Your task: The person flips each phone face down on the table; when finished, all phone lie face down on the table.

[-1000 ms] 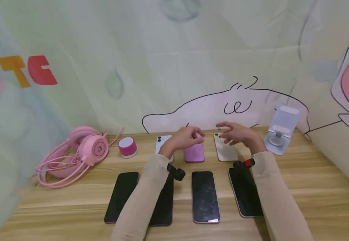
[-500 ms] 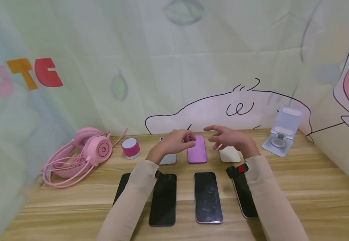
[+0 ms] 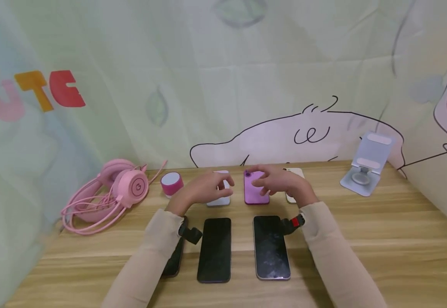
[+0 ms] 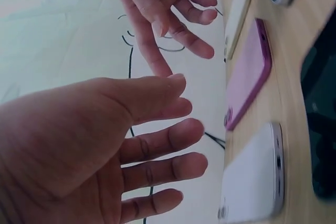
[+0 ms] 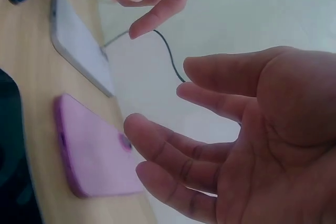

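My left hand hovers over a white phone lying back-up, its fingers loosely bent and holding nothing. My right hand, fingers spread, is above a purple phone; it also holds nothing. Behind the right hand, a cream phone is partly covered. In the left wrist view, the purple phone and white phone lie below and apart from the fingertips. From the right wrist, the purple phone shows close to my fingers, with the white phone beyond.
In the front row lie dark-screened phones, among them a middle-left phone and a middle-right phone; the sleeves cover the outer ones. Pink headphones and a pink-and-white round speaker-like cylinder are left. A blue folding phone stand is at the right.
Both hands have moved left along the back row: the left from between the white and purple phones to the white one, the right from the cream phone to the purple one.
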`<state>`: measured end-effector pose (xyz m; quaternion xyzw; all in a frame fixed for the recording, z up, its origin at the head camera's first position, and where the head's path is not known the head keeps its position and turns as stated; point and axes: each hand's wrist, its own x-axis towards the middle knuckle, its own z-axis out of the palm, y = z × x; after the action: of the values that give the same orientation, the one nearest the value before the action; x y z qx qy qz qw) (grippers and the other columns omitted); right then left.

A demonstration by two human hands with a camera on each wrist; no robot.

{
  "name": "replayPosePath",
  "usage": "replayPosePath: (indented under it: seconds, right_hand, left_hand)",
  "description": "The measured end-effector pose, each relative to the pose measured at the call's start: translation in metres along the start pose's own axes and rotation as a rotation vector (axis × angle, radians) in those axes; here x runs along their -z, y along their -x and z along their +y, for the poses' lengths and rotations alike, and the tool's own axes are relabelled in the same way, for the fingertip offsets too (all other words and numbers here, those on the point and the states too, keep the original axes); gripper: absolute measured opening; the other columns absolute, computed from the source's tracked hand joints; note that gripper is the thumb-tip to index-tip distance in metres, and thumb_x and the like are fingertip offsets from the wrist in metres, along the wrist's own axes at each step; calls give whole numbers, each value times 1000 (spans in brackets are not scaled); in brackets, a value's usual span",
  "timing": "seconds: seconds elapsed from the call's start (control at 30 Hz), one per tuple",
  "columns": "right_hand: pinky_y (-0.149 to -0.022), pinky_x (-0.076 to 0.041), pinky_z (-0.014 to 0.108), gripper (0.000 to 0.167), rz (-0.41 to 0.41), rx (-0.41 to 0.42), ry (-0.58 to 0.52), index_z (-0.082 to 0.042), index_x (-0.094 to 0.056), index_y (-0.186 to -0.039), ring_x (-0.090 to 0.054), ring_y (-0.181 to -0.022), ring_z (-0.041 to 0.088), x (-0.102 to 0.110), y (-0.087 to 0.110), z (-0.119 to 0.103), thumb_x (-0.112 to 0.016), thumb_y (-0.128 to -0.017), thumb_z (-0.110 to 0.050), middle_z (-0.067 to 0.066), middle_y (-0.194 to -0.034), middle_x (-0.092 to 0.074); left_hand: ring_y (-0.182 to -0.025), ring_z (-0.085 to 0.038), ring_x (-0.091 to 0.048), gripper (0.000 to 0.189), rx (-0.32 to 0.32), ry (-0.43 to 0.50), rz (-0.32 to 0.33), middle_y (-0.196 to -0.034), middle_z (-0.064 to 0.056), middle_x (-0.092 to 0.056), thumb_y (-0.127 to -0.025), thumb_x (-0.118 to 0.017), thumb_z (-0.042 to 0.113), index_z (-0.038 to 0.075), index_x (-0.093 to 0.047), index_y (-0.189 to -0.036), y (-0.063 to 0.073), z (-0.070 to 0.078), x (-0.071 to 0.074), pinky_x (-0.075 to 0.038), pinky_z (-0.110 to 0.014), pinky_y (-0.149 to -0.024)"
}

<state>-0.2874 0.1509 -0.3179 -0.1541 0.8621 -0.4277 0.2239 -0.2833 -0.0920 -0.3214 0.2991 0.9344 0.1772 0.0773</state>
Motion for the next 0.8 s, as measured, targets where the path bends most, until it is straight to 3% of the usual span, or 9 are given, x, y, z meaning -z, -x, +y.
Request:
replayPosePath:
  seconds: [0.13,0.37,0.5,0.6,0.8]
  right_hand:
    - [-87,-52,44,49,-11,21,1,-19,-45,-149,-60,-97,29,-12,-5,-3,-57,-101,-20,17,-133,-51]
    - [-76,-50,37,49,-53,39,-22,-18,-47,-148,-60,-84,29,-35,-14,-14,-59,-100,-17,19,-110,-60]
    - [-74,-50,36,49,-88,58,-35,-18,-48,-147,-62,-83,28,-51,-19,-23,-60,-100,-17,17,-115,-61]
    - [-81,-52,40,48,-125,75,-42,-19,-49,-147,-65,-88,29,-62,-21,-31,-60,-100,-17,17,-120,-61]
    - [-87,-52,42,48,-200,81,-25,-20,-47,-147,-66,-91,28,-81,-24,-46,-59,-101,-17,13,-125,-58]
  left_hand:
    - [-87,-18,-62,33,30,-36,-20,-100,-5,-68,-96,-68,27,9,-66,-124,14,-10,3,-54,-33,-80]
    - [-82,-16,-61,34,51,-53,-29,-95,-3,-69,-96,-70,26,7,-66,-123,39,-28,6,-54,-32,-76]
    - [-79,-15,-61,33,29,-55,-27,-93,-3,-68,-95,-70,26,6,-66,-121,53,-36,7,-54,-31,-74]
    - [-79,-15,-62,32,14,-68,-40,-94,-5,-69,-95,-69,27,6,-66,-120,63,-42,7,-54,-32,-74]
    - [-82,-16,-65,33,66,-55,-68,-97,-5,-70,-96,-68,28,8,-65,-122,83,-49,6,-56,-36,-79]
